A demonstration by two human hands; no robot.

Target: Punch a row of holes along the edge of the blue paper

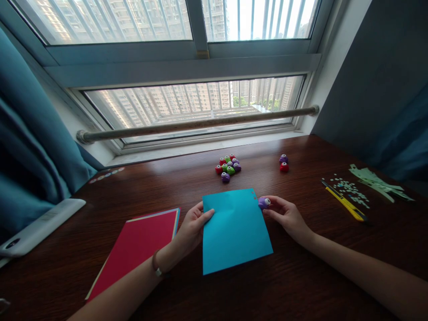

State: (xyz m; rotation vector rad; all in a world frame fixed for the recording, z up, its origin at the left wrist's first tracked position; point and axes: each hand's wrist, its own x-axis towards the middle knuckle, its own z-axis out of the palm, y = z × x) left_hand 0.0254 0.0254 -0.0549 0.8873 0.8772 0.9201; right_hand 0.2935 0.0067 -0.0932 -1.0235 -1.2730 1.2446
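My left hand grips the left edge of a bright blue sheet of paper, thumb on top. Small punched holes run along the sheet's upper right edge. There, a purple craft punch with a white and dark button sits against the edge, pinched between the thumb and fingers of my right hand. Beyond the sheet stands a cluster of similar red, green and purple punches. One purple punch and one red punch stand apart, to the right of that cluster.
A stack of coloured paper, red on top, lies at the left. On the right are a yellow utility knife, scattered punched bits and pale green paper strips. A white device lies far left, by the blue curtain.
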